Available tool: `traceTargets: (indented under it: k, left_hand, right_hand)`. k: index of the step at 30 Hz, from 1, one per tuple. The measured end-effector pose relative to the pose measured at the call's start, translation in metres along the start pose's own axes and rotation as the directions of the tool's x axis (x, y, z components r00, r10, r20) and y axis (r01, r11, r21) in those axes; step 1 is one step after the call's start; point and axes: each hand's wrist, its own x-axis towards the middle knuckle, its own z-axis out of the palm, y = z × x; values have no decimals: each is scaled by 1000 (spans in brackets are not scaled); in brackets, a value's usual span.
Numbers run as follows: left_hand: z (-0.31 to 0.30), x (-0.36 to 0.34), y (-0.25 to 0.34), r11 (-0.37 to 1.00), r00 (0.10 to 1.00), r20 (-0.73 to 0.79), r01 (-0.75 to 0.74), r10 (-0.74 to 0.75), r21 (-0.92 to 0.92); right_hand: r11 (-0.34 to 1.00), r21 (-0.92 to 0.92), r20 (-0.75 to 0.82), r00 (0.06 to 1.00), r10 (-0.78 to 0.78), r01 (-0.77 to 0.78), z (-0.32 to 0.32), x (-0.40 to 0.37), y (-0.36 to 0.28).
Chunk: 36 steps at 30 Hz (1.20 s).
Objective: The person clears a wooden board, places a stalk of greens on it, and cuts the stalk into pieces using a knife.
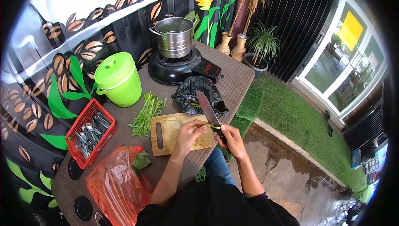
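My right hand (231, 140) is wrapped round the black handle of a kitchen knife (206, 107), its blade pointing up and away from me. A thin green stem (213, 126) lies across the blade near the handle, between my right thumb and my left fingertips. My left hand (191, 134) is closed in a pinch at the stem's left end, above a wooden cutting board (169, 123). Small green bits lie on the board. Just beyond it sits an open black plastic bag (189, 88) with green scraps inside.
A bunch of leafy greens (149, 111) lies left of the board. Around it stand a lidded green bucket (120, 80), a red basket (92, 132) of cutlery and an orange plastic bag (118, 180). A steel pot (174, 39) sits on a black stove (170, 70) behind.
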Motion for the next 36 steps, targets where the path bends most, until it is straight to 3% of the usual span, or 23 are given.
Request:
traceTargets:
  k: [3, 15, 17, 23, 26, 28, 32, 36]
  left_hand:
    - [5, -1, 5, 999, 999, -31, -33, 32, -31]
    - [4, -2, 19, 985, 994, -15, -105, 108, 138]
    - [6, -2, 21, 970, 989, 45, -145, 139, 197]
    - [3, -2, 21, 975, 990, 65, -138, 129, 174]
    - [4, -1, 19, 994, 998, 19, -56, 54, 98]
    - [4, -1, 18, 995, 997, -10, -70, 71, 67]
    - [-1, 0, 13, 990, 991, -12, -130, 131, 54]
    - [4, -5, 26, 997, 997, -29, -70, 71, 38]
  right_hand:
    - [1000, 15, -1, 1000, 5, -5, 0, -1, 0]
    - [1000, 9, 24, 1000, -13, 13, 3, 1, -4]
    - [1000, 29, 31, 999, -12, 11, 5, 1, -4]
    - [996, -34, 24, 996, -87, 88, 9, 2, -9]
    - [999, -51, 49, 999, -3, 5, 3, -1, -2]
    - [999, 38, 56, 998, 7, -10, 1, 0, 4]
    - [999, 44, 37, 999, 7, -9, 5, -1, -1]
    - [999, 43, 29, 999, 20, -21, 2, -2, -2]
